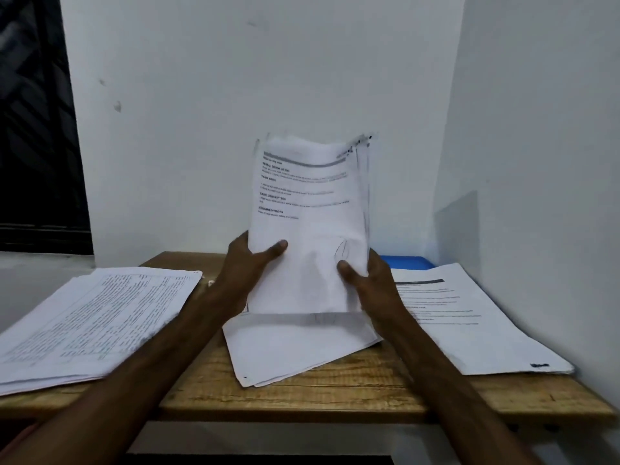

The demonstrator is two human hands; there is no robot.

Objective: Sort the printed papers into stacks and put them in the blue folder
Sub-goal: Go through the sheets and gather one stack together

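I hold a bundle of printed papers (308,209) upright over the middle of the wooden table (352,394). My left hand (248,263) grips its left edge with the thumb across the front sheet. My right hand (365,276) grips the right edge the same way. Under the bundle lies a small pile of sheets (295,347), turned at an angle. A thick stack of table-printed pages (90,323) lies on the left. Another stack of text pages (469,323) lies on the right, covering most of the blue folder (406,261), of which only a corner shows.
White walls close off the back and the right side of the table. A dark window (33,129) is at the far left. The left stack hangs over the table's left edge.
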